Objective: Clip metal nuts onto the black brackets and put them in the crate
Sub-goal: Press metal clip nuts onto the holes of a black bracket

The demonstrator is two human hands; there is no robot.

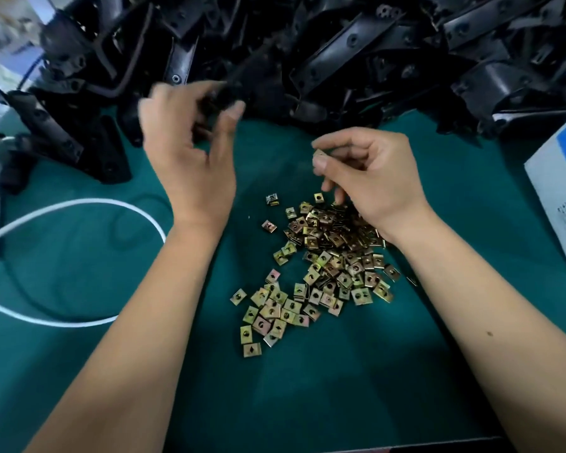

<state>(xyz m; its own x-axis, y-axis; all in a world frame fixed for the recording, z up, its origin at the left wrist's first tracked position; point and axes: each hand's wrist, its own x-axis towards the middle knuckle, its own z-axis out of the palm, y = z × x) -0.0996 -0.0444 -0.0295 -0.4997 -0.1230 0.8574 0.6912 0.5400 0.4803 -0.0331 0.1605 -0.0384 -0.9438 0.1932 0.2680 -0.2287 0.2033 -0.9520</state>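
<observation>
Both my forearms reach in bare from the near edge, angled toward each other. My left hand (190,152) is farther out, blurred, back toward me, fingers spread and loosely curled with the thumb out to the right; whether it grips anything I cannot tell. My right hand (370,178) hangs lower, wrist bent, thumb and forefinger pinching a nut (319,154), the other fingers curled downward.

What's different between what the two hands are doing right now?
The left hand reaches up to the black brackets, blurred, fingers spread and curled at the pile's edge; whether it grips one is unclear. The right hand hangs over the metal nuts, pinching one nut between thumb and forefinger. Both are bare and raised above the green mat.
</observation>
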